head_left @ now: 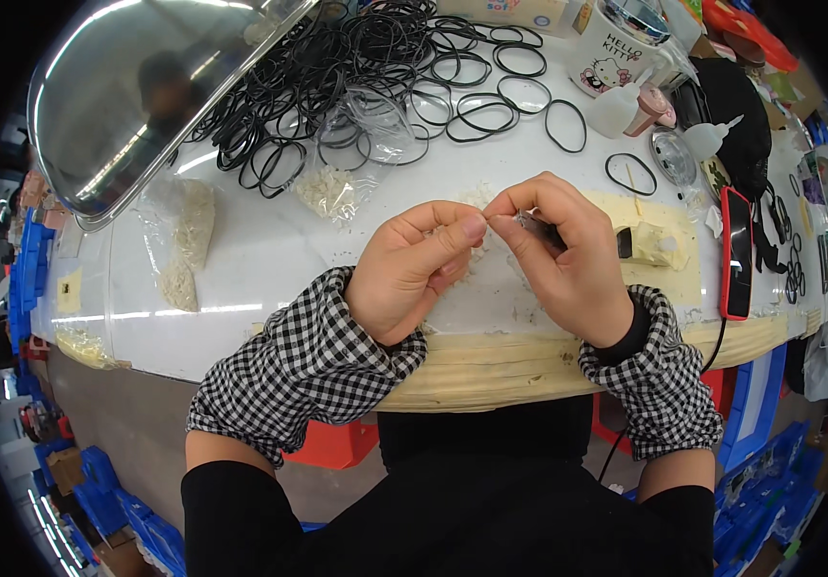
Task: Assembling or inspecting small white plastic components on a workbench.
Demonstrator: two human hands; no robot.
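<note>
My left hand [409, 269] and my right hand [568, 260] meet over the table near its front edge. Thumb and forefinger of each are pinched, their tips almost touching. Whatever they pinch is too small to make out. Something dark shows inside the curled fingers of my right hand; its kind is hidden. Small pale pieces [469, 274] lie scattered on the white tabletop under and between the hands. Beyond my left hand rests an opened clear plastic bag [337, 188] with more pale bits in it.
Tangled black rubber rings [327, 87] heap at the back. A clear domed cover [135, 106] leans at far left, near a filled plastic bag [195, 226]. To the right are a red-cased phone [736, 255], white squeeze bottles [614, 111] and a white container [616, 48]. Yellowish tape [501, 370] covers the front edge.
</note>
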